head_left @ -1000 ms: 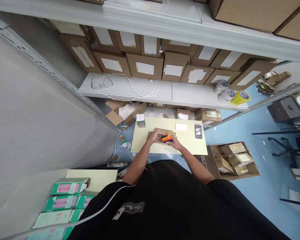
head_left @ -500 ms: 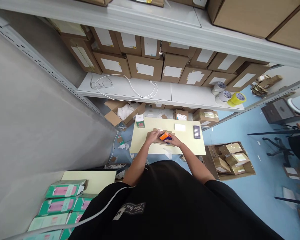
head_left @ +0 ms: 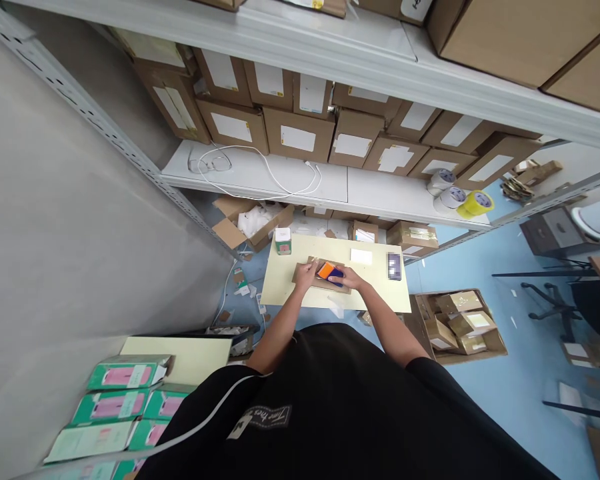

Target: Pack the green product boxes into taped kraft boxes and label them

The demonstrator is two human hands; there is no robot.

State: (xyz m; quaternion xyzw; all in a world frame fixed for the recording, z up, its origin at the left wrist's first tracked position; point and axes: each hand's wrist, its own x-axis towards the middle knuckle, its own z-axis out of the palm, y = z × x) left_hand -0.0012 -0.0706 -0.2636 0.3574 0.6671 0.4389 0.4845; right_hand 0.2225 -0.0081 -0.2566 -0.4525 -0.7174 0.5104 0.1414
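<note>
A small orange and dark blue box (head_left: 326,270) lies tilted over a piece of brown cardboard packaging (head_left: 325,285) on the pale yellow table (head_left: 280,293). My right hand (head_left: 349,277) is closed around the dark blue end of the small box. At the left side of the cardboard, my left hand (head_left: 306,274) has its fingers bent over the edge, close to the orange end. What its fingertips pinch is too small to make out clearly, but the cardboard is under them.
On the table stand a green and white box (head_left: 283,241), a white card (head_left: 361,257) and a dark blurred item (head_left: 394,266). Tape rolls (head_left: 474,203) and a white cable (head_left: 275,179) lie on the shelf ahead. A carton of parcels (head_left: 460,327) sits on the floor at right.
The small orange and blue box has turned flatter, with its orange face now more to the left. Both hands stay close together over the cardboard. The camera view has shifted slightly.
</note>
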